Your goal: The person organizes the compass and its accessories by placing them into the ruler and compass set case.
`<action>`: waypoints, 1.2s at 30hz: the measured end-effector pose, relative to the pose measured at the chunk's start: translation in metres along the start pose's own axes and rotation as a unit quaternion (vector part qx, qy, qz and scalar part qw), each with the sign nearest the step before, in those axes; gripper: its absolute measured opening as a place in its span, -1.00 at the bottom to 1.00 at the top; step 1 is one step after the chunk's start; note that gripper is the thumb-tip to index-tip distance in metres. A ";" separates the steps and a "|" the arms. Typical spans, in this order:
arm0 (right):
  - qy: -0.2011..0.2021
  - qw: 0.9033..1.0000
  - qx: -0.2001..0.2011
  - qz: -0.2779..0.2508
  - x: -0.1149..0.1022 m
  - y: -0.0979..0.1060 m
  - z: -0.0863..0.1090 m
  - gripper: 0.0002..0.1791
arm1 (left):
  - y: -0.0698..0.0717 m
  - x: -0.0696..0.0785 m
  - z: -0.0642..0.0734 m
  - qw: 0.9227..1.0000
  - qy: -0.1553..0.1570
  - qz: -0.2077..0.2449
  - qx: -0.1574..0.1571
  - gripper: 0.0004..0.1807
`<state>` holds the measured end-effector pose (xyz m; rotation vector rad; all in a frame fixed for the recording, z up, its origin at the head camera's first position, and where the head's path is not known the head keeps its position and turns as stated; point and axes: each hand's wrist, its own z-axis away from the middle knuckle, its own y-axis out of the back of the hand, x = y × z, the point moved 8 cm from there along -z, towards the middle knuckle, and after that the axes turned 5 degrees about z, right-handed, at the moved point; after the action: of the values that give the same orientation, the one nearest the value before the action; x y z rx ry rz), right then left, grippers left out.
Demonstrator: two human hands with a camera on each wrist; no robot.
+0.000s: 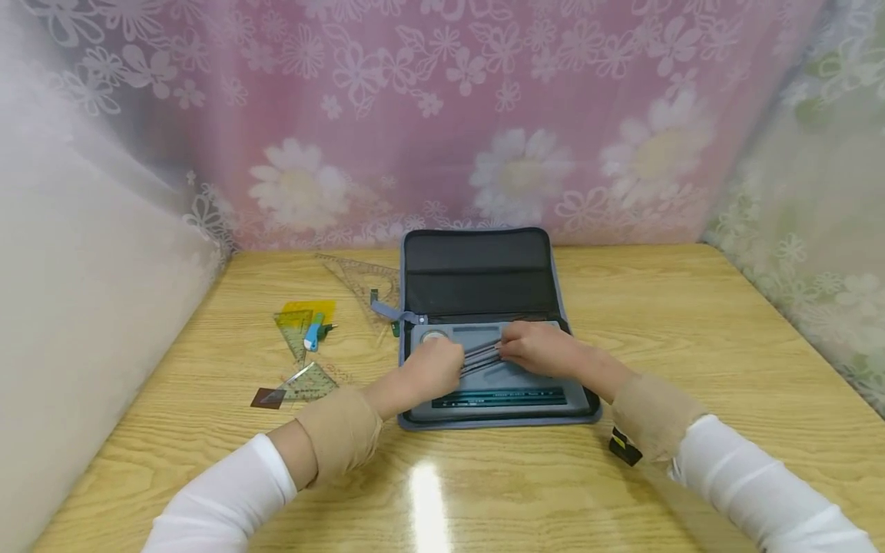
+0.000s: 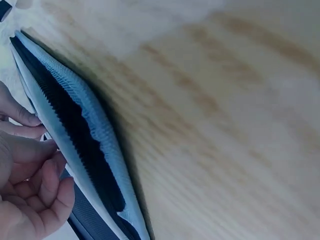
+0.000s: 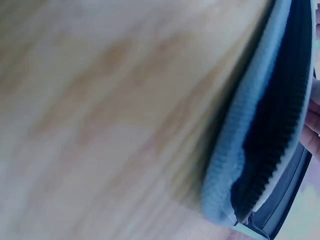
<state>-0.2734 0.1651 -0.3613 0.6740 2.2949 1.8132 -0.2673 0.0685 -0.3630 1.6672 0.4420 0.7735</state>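
While the left hand (image 1: 437, 361) grips slim rods (image 1: 480, 358), right hand (image 1: 535, 347) pinching their other ends, zippered case (image 1: 484, 292) beneath.

Set squares (image 1: 311, 383) lie left of the case (image 1: 480, 292) (pencils (image 1: 499, 398) inside).

rods (image 1: 482, 358): ends hidden | pencil print (image 1: 515, 395): illegible | case (image 3: 227, 160): cropped, wrist views
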 end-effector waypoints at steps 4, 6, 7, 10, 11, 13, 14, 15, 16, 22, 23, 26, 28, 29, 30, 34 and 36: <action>-0.026 0.999 -0.001 -0.033 0.003 0.000 0.002 -0.92 | 0.001 0.002 0.005 1.000 -0.019 0.006 0.013 -0.43; -0.065 0.995 -0.005 -0.072 0.009 -0.002 0.005 -0.92 | 0.001 0.003 0.006 1.000 -0.022 0.008 0.019 -0.43; -0.086 0.992 -0.005 -0.091 0.013 -0.003 0.006 -0.91 | 0.001 0.003 0.006 0.999 -0.024 0.005 0.023 -0.43; -0.125 0.985 -0.012 -0.119 0.019 -0.005 0.009 -0.93 | 0.000 0.006 0.007 0.999 -0.027 -0.005 0.030 -0.44; -0.132 0.984 -0.015 -0.120 0.021 -0.005 0.010 -0.93 | 0.000 0.007 0.007 0.999 -0.027 -0.011 0.030 -0.45; -0.142 0.983 -0.019 -0.114 0.022 -0.004 0.011 -0.94 | -0.001 0.010 0.007 0.999 -0.026 -0.020 0.029 -0.46; -0.149 0.982 -0.021 -0.112 0.023 -0.003 0.012 -0.94 | 0.000 0.012 0.007 0.999 -0.027 -0.023 0.032 -0.47; -0.154 0.982 -0.023 -0.110 0.024 -0.002 0.011 -0.95 | 0.002 0.014 0.006 0.999 -0.028 -0.029 0.034 -0.47; -0.161 0.981 -0.025 -0.109 0.025 -0.001 0.011 -0.95 | 0.003 0.015 0.006 0.998 -0.029 -0.035 0.036 -0.47; -0.143 0.986 -0.042 -0.074 0.019 0.003 0.003 -0.97 | 0.004 0.017 0.005 0.997 -0.030 -0.061 0.029 -0.46; -0.128 0.989 -0.045 -0.058 0.016 0.003 0.003 -0.97 | 0.003 0.017 0.005 0.997 -0.030 -0.064 0.024 -0.46; -0.088 0.995 -0.041 -0.021 0.008 0.005 0.005 -0.95 | 0.001 0.016 0.007 0.997 -0.027 -0.070 0.003 -0.51; -0.076 0.996 -0.032 -0.018 0.005 0.007 0.008 -0.92 | -0.001 0.013 0.010 0.998 -0.019 -0.063 -0.010 -0.56; -0.075 0.997 -0.028 -0.024 0.005 0.007 0.010 -0.90 | -0.002 0.011 0.011 0.998 -0.012 -0.052 -0.016 -0.58; -0.077 0.996 -0.023 -0.032 0.005 0.007 0.012 -0.88 | -0.003 0.008 0.012 0.999 -0.004 -0.037 -0.020 -0.61; -0.105 0.992 -0.018 -0.071 0.010 0.002 0.019 -0.84 | -0.001 -0.004 0.019 1.000 -0.004 0.020 0.004 -0.65; -0.124 0.988 -0.019 -0.086 0.012 0.000 0.021 -0.84 | 0.005 -0.013 0.022 0.999 -0.001 0.037 0.036 -0.59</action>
<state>-0.2763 0.1895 -0.3649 0.6334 2.0828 1.5947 -0.2614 0.0428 -0.3634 1.7598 0.4122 0.8187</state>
